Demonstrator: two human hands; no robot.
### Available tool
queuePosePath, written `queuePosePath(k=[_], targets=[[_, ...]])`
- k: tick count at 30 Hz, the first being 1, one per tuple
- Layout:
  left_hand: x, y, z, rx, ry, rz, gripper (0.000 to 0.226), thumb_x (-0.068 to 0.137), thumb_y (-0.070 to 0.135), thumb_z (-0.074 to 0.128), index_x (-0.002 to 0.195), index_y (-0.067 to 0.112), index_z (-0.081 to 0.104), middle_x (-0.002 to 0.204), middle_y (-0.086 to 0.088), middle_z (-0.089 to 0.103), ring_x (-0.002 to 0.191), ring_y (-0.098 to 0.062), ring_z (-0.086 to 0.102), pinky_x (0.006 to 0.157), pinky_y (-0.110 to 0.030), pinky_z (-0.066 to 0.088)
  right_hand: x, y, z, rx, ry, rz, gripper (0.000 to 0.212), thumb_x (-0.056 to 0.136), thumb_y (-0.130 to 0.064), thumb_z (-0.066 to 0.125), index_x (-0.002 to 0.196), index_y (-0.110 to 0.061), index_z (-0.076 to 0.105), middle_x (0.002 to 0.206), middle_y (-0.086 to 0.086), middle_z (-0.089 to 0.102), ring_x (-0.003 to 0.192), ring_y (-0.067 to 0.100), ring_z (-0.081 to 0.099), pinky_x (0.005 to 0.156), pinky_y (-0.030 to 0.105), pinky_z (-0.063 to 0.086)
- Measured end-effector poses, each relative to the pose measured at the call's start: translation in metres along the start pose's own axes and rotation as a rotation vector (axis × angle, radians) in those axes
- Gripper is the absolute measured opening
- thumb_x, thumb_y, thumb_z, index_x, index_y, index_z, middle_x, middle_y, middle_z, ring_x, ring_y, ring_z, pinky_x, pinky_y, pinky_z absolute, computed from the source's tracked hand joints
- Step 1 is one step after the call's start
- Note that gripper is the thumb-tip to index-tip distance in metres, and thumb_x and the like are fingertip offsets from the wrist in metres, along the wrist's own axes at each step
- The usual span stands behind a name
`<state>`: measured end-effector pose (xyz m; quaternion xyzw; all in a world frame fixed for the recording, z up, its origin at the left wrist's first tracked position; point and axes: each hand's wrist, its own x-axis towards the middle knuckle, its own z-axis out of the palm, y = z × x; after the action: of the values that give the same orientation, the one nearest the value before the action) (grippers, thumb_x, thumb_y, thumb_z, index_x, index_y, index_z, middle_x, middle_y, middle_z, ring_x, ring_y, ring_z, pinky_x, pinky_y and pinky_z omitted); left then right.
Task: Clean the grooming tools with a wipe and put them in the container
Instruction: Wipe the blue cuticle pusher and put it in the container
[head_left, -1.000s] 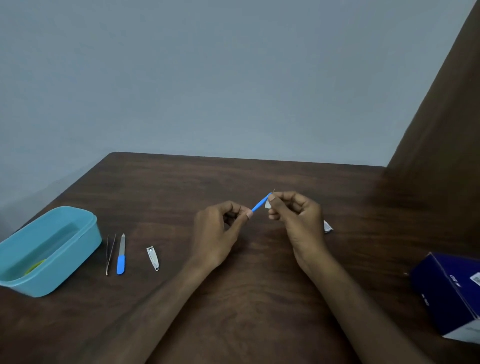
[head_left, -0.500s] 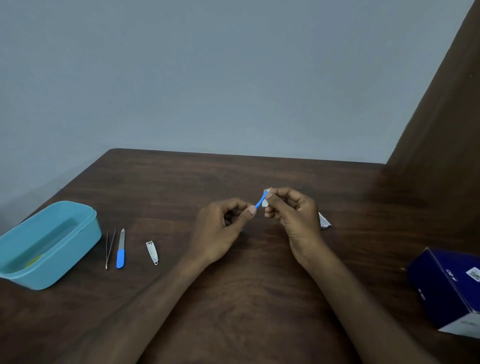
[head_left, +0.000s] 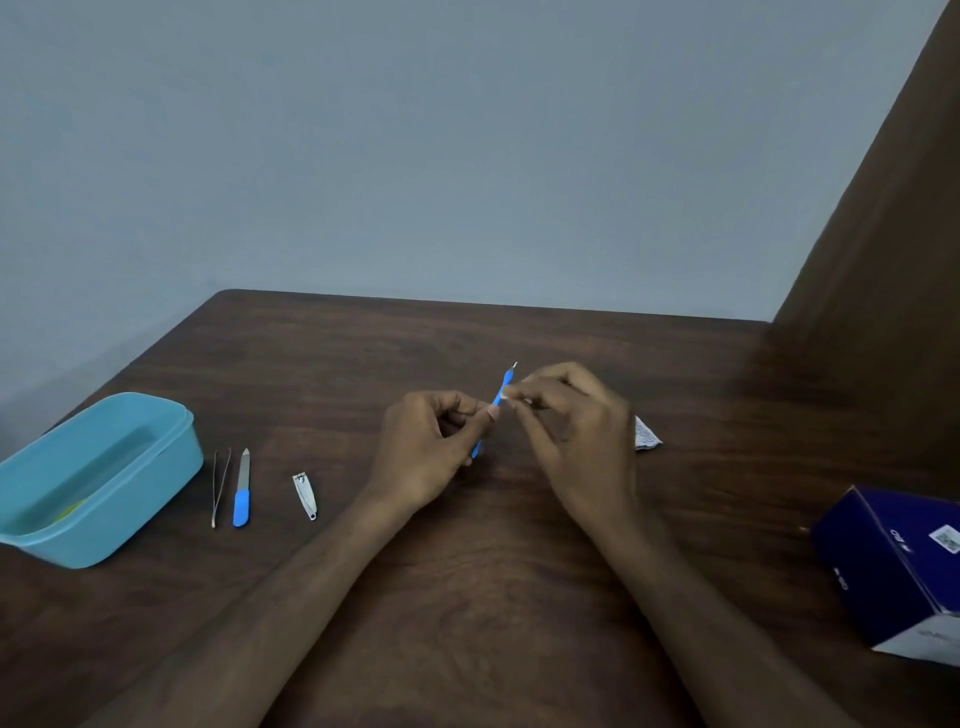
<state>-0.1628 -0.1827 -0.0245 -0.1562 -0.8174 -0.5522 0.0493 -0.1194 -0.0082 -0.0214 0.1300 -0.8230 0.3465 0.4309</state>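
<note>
My left hand (head_left: 434, 447) pinches a slim blue-handled tool (head_left: 500, 392) with a metal tip that points up and away. My right hand (head_left: 569, 434) grips a small white wipe (head_left: 511, 399) pressed against the tool's blue handle; most of the wipe is hidden by the fingers. Both hands hover over the middle of the brown table (head_left: 467, 597). On the table to the left lie metal tweezers (head_left: 220, 484), a blue-handled nail file (head_left: 242, 488) and a small nail clipper (head_left: 305, 496). The light blue container (head_left: 156, 467) stands at the far left, open.
A torn white wipe wrapper (head_left: 645, 436) lies just right of my right hand. A dark blue box (head_left: 893, 561) sits at the table's right edge. Something yellowish lies in the container's bottom. A brown panel (head_left: 893, 234) rises at the right.
The blue tool has tilted more upright and its metal tip now shows above my right fingers. My right hand with the wipe has slid down the handle toward my left hand.
</note>
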Motion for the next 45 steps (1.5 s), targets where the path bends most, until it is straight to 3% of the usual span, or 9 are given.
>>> queuePosePath(k=[3, 10, 13, 21, 28, 31, 34, 40, 45], targets=[[-0.002, 0.002, 0.000, 0.031, -0.028, 0.033, 0.021, 0.098, 0.033, 0.077, 0.081, 0.022, 0.080, 0.065, 0.003, 0.075, 0.047, -0.005, 0.064, 0.051, -0.020, 0.050, -0.002, 0.005, 0.005, -0.042, -0.072, -0.064, 0.017, 0.089, 0.001, 0.081, 0.100, -0.011, 0.084, 0.094, 0.002, 0.075, 0.083, 0.012, 0.070, 0.074, 0.027, 0.055], [-0.003, -0.001, 0.000, 0.013, -0.064, 0.068, 0.019, 0.096, 0.030, 0.080, 0.079, 0.021, 0.079, 0.060, 0.008, 0.071, 0.047, 0.002, 0.061, 0.054, -0.019, 0.046, 0.002, 0.012, -0.001, -0.069, 0.014, 0.036, 0.018, 0.090, -0.001, 0.080, 0.100, -0.015, 0.083, 0.091, 0.000, 0.075, 0.076, 0.010, 0.069, 0.071, 0.035, 0.057], [-0.003, 0.000, 0.000, 0.008, -0.055, 0.069, 0.022, 0.097, 0.030, 0.079, 0.077, 0.021, 0.077, 0.059, 0.009, 0.071, 0.047, 0.001, 0.060, 0.053, -0.018, 0.046, -0.003, 0.006, 0.004, -0.103, -0.043, -0.056, 0.016, 0.090, 0.000, 0.080, 0.099, -0.012, 0.081, 0.091, 0.002, 0.075, 0.077, 0.015, 0.070, 0.072, 0.033, 0.056], [-0.003, 0.003, 0.001, 0.025, -0.040, 0.042, 0.015, 0.096, 0.030, 0.080, 0.085, 0.020, 0.081, 0.061, 0.013, 0.071, 0.046, 0.002, 0.062, 0.053, -0.013, 0.045, 0.000, 0.013, 0.001, -0.166, 0.057, -0.023, 0.017, 0.091, 0.005, 0.076, 0.102, -0.007, 0.081, 0.096, 0.005, 0.073, 0.082, 0.014, 0.069, 0.077, 0.021, 0.052], [-0.005, 0.006, -0.001, 0.056, -0.074, 0.051, 0.015, 0.096, 0.029, 0.080, 0.084, 0.019, 0.080, 0.059, 0.009, 0.071, 0.046, 0.002, 0.061, 0.053, -0.012, 0.042, 0.008, 0.027, 0.001, -0.203, 0.045, -0.044, 0.020, 0.088, 0.008, 0.075, 0.101, -0.007, 0.081, 0.095, 0.006, 0.073, 0.083, 0.022, 0.072, 0.075, 0.037, 0.057], [-0.004, 0.006, -0.001, 0.061, -0.059, 0.035, 0.018, 0.096, 0.029, 0.079, 0.082, 0.018, 0.079, 0.058, 0.009, 0.070, 0.044, 0.002, 0.060, 0.052, -0.012, 0.043, 0.008, 0.023, -0.006, -0.195, 0.111, -0.038, 0.019, 0.091, 0.007, 0.074, 0.103, -0.006, 0.081, 0.096, 0.007, 0.074, 0.085, 0.021, 0.073, 0.078, 0.032, 0.057], [-0.005, 0.007, -0.002, 0.054, -0.061, 0.025, 0.017, 0.096, 0.027, 0.080, 0.083, 0.016, 0.080, 0.058, 0.008, 0.070, 0.044, 0.002, 0.060, 0.051, -0.013, 0.043, 0.004, 0.018, 0.002, -0.191, 0.029, -0.134, 0.024, 0.088, 0.013, 0.074, 0.102, -0.005, 0.081, 0.096, 0.008, 0.073, 0.085, 0.021, 0.072, 0.078, 0.026, 0.055], [-0.005, 0.007, -0.002, 0.073, -0.069, 0.021, 0.020, 0.096, 0.028, 0.080, 0.078, 0.020, 0.077, 0.057, 0.009, 0.069, 0.043, 0.002, 0.060, 0.051, -0.012, 0.042, 0.010, 0.028, -0.004, -0.203, 0.114, -0.015, 0.027, 0.088, 0.014, 0.070, 0.104, -0.004, 0.081, 0.099, 0.008, 0.074, 0.090, 0.021, 0.074, 0.086, 0.016, 0.050], [-0.006, 0.006, -0.003, 0.077, -0.068, 0.026, 0.017, 0.095, 0.028, 0.080, 0.082, 0.018, 0.079, 0.057, 0.006, 0.070, 0.045, 0.002, 0.062, 0.051, -0.012, 0.042, 0.007, 0.029, 0.009, -0.228, -0.014, -0.094, 0.029, 0.083, 0.018, 0.070, 0.100, -0.003, 0.081, 0.095, 0.009, 0.073, 0.082, 0.026, 0.073, 0.074, 0.035, 0.058]])
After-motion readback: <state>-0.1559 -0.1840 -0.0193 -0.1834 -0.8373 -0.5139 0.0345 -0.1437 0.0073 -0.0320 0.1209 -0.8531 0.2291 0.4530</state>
